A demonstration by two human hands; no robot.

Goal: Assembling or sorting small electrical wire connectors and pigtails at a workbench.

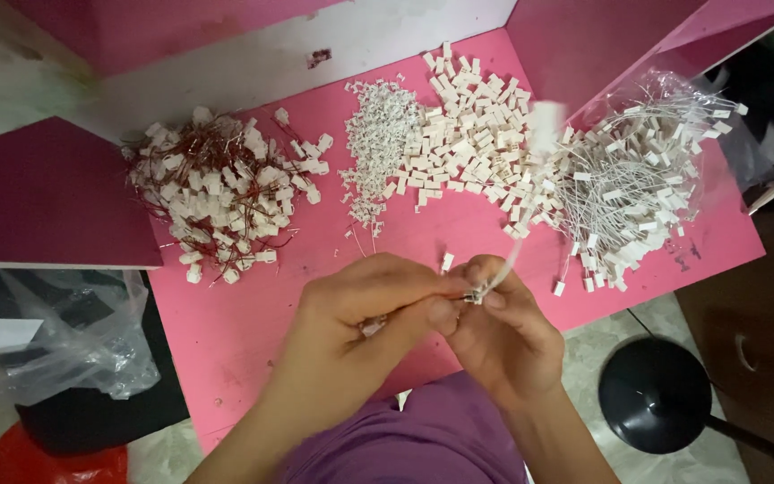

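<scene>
Over the near edge of a pink table (253,314), my left hand (365,309) and my right hand (499,327) meet fingertip to fingertip. Between them they pinch a small white connector piece (475,294) with thin white wires (512,255) that rise blurred toward the far right. My left hand also cups a small pale part (374,327) in its palm. One loose white housing (447,262) lies just beyond my fingers.
On the table lie a heap of white housings with red wires (221,193), a pile of tiny white pins (376,143), a pile of white housings (472,134), and white-wired pieces on clear plastic (638,179). A clear bag (82,345) hangs left; a black round base (656,394) stands right.
</scene>
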